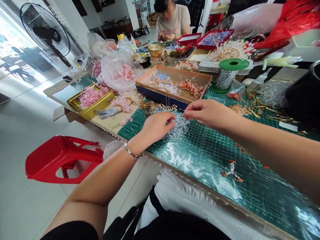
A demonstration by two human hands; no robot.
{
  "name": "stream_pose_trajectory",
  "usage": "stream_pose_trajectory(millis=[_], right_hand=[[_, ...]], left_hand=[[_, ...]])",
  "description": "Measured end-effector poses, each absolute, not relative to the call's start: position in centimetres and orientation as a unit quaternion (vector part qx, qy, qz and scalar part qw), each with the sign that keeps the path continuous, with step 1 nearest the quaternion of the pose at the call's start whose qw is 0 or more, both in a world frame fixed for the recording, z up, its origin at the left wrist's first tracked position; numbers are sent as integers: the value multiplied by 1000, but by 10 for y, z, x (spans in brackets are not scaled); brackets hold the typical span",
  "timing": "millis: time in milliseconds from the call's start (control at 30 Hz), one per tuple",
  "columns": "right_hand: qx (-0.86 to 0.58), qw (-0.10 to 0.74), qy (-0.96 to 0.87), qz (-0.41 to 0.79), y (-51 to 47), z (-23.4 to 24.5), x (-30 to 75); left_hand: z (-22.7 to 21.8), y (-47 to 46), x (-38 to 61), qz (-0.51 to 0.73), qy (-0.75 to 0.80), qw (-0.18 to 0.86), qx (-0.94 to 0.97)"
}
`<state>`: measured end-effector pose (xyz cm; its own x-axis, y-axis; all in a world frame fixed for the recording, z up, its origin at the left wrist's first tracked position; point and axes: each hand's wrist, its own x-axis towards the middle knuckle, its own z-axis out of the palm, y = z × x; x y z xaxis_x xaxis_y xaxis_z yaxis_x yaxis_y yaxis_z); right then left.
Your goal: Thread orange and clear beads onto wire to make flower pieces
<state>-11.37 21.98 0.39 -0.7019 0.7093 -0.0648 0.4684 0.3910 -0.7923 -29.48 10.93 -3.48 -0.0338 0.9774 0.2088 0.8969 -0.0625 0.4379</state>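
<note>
Over the green cutting mat (200, 146), my left hand (158, 126), with a silver bangle at its wrist, has its fingers curled inward. My right hand (203, 111) pinches thumb and fingertips together just across from it. Whatever sits in either set of fingertips is too small or hidden to make out. Between and beneath the hands lies a spread of clear beads (181, 125) on wire. A gold comb-like piece (170, 107) rests behind them, by the cardboard box (147, 85) that holds blue and orange beaded ornaments.
A gold tin (93, 111) of pink flowers stands at left, and a green spool (233, 64) at right. A small red-and-clear beaded sprig (232, 172) lies on the near mat. A red stool (55, 160) is beside the table. A person (173, 21) sits opposite.
</note>
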Motion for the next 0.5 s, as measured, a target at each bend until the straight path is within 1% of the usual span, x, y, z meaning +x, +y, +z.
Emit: stream_pose_trajectory(millis=[133, 233, 367, 500], right_hand=[[-370, 179, -745, 525, 224, 9, -98], [-382, 201, -706, 562, 225, 11, -87], [-385, 205, -702, 563, 225, 10, -80], [-388, 222, -735, 509, 223, 9, -81]], left_hand=[[-42, 109, -302, 239, 673, 79, 695], [-40, 108, -304, 259, 667, 74, 694], [-28, 106, -298, 283, 658, 64, 694], [-13, 108, -288, 277, 645, 47, 710]])
